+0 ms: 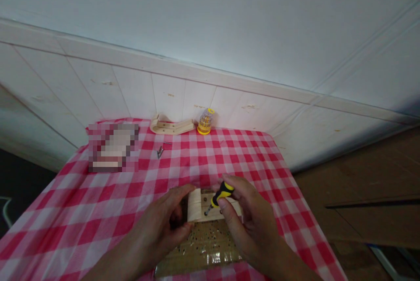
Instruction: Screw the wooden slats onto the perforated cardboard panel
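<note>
My left hand (167, 217) grips the left end of a pale wooden piece (195, 206), its thumb at the near edge and its fingers at the far edge. In my right hand (252, 217) is a yellow and black screwdriver (223, 193), tilted, its tip down at a hole or screw in the wood. Another dark screw hole shows just behind the tip. Under the wood lies a taped brown cardboard pad (210, 246) dotted with small holes. My right hand hides the right end of the wooden piece.
A similar curved wooden piece (172, 128) stands at the back, beside a clear container with yellow lid and base (205, 123). Several screws (160, 152) lie on the checked tablecloth (256, 154). A blurred-out flat object (114, 147) is at left. A white wall (183, 93) borders the table behind.
</note>
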